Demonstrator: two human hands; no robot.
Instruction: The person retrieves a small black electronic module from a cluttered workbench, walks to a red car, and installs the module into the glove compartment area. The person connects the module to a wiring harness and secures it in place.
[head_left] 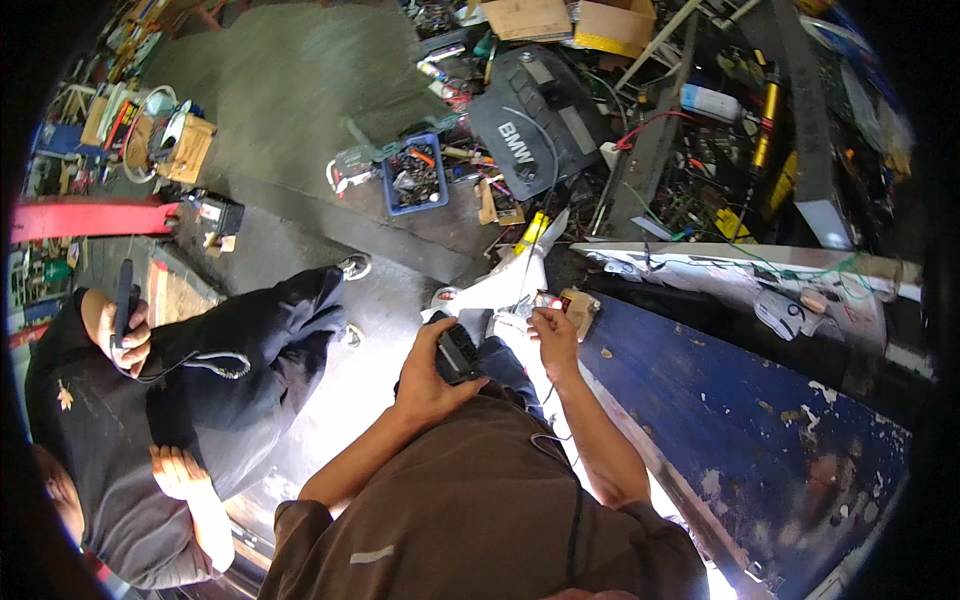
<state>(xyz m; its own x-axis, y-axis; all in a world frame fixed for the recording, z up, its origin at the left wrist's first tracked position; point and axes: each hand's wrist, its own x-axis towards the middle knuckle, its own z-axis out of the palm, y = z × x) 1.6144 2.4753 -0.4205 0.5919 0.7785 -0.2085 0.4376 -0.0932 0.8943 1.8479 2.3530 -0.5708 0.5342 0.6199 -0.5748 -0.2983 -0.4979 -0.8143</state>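
My left hand [428, 375] grips a small black box-shaped device [458, 352] held in front of my chest. My right hand [553, 333] reaches forward and pinches a small red and white part [548, 301] at the near corner of a worn blue panel [740, 400]. A little brown block [581, 309] lies right beside those fingertips. Thin wires run from that spot up past a yellow piece [532, 232].
Another person in dark clothes [200, 370] sits at my left, one hand holding a black handset [124, 300]. A blue crate of small parts [414, 175], a black engine cover [535, 125], cardboard boxes [600, 22] and tangled cables lie on the concrete floor ahead.
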